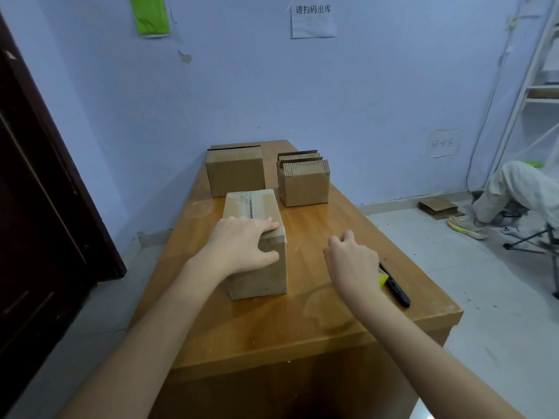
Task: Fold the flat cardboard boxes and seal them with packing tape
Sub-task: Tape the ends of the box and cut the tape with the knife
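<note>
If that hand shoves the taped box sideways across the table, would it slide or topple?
Probably slide. The taped box lies lengthwise on its broad side, so it looks stable. The table has a glossy top, which should let cardboard glide. It seems light, likely empty, since the left hand alone steadies it by a corner, so a high, hard push might still tip it.

A wooden table with a glossy orange-brown top carries three cardboard boxes and a tool. The nearest, a taped box, stands near the middle; behind it toward the wall sits a closed box, and just right of that an open box packed with upright flat cardboard pieces. A black and yellow utility knife lies near the right edge.
</note>
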